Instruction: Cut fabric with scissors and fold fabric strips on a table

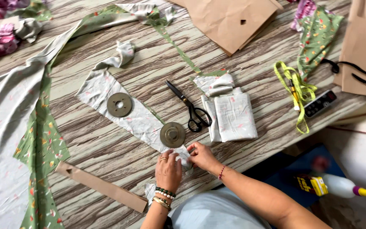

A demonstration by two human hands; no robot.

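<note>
Seen from above: left hand [168,171], palm down, wrist beaded, and right hand [201,156], forearm angled in from lower right, meeting at near edge of wood-grain bench [106,144]. Both grips pinched on near end of pale fabric strip [137,120], lying diagonally and pinned by 2 round metal weights [172,135]. Just right: black scissors [192,111], folded fabric [233,116]. Farther right: yellow tape measure [298,91].
</note>
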